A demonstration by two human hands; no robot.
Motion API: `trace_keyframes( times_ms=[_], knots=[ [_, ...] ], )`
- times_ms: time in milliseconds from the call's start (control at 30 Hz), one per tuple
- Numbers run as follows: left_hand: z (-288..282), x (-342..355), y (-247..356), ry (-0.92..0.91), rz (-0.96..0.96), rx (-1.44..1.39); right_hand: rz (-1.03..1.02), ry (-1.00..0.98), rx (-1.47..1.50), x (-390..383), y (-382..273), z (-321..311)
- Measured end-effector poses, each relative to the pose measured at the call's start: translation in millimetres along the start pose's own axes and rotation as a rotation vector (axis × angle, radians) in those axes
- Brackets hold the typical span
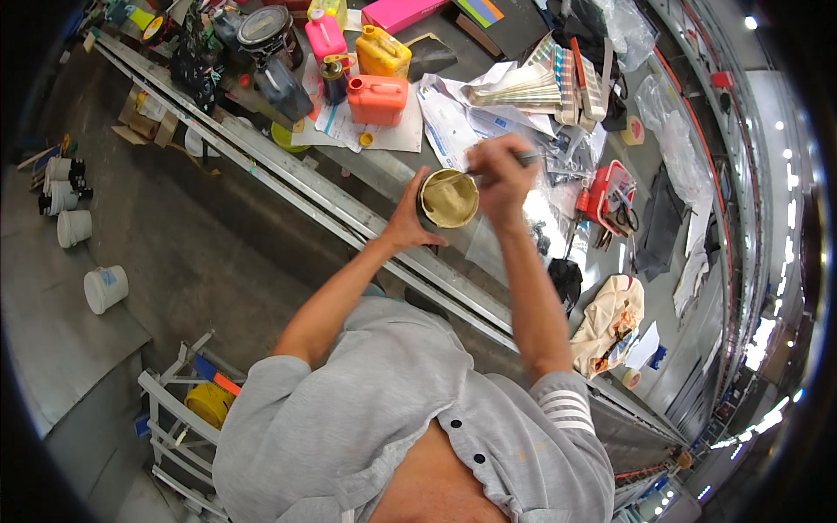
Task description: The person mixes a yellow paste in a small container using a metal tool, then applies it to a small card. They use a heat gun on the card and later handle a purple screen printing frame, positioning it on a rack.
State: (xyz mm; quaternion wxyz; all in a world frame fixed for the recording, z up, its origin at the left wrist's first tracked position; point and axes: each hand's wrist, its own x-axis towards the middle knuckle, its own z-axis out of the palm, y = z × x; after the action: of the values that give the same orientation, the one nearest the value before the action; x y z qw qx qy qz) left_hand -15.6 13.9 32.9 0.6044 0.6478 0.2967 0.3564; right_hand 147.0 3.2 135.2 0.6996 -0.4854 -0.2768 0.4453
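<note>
My left hand grips the side of a round can of khaki, paint-like material near the middle of the view. My right hand, slightly blurred, is closed on a dark-handled tool held over the can's upper right rim; its far end is hard to make out. Just beyond them lie white printed papers and a fanned colour swatch book on the metal bench.
Red, yellow and pink jugs stand at the back left. A red basket of tools, tape rolls and cloth lie to the right. A long metal rail edges the bench; white buckets stand on the left.
</note>
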Motion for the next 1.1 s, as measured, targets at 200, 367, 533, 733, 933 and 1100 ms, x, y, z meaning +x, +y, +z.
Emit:
trace_keyframes(
  times_ms=[200,367,533,733,933,1100],
  knots=[
    [14,0,-21,0.190,0.167,0.214,0.241,-0.698,-0.529,-1,-45,18],
    [0,13,-4,0.037,0.099,0.291,0.161,-0.215,-0.069,21,-75,38],
    [-11,12,-1,-0.112,0.094,0.354,0.285,-0.438,-0.526,-4,-51,36],
    [-10,9,-5,-0.063,0.132,0.333,0.125,-0.127,-0.241,1,-50,45],
    [-7,8,-2,-0.044,0.121,0.331,0.235,-0.197,-0.207,11,-76,43],
    [-8,9,-7,-0.050,0.163,0.282,0.011,-0.151,-0.265,-10,-25,41]
  ],
)
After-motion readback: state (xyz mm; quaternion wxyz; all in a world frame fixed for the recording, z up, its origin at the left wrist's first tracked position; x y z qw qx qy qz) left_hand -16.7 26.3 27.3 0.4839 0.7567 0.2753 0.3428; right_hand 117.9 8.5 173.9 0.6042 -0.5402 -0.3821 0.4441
